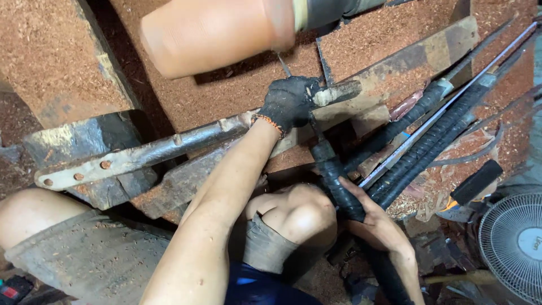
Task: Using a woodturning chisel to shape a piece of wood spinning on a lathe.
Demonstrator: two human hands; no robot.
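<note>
Hands do the work here, two of them. One left hand (289, 101), in a dark glove, reaches far out on a straight bare arm and is closed tight around one pale tool handle (337, 92). The handle pokes out to the right of that fist, and one thin metal rod (283, 64) sticks up just above the knuckles. Under the fist lies one long rusty metal bar (141, 158) with three round bolts near its far left end. One right hand (377, 223), bare, sits lower and closer to the body, with its fingers curled around one thick black hose (339, 181). The hose runs up from that grip toward the gloved fist. To the right of the bare hand lie two more black ribbed hoses (435, 141), side by side, with one thin flat metal strip between them. Red sawdust (214, 96) covers the boards above the gloved fist. One white fan (514, 243) stands far right of the bare hand.
</note>
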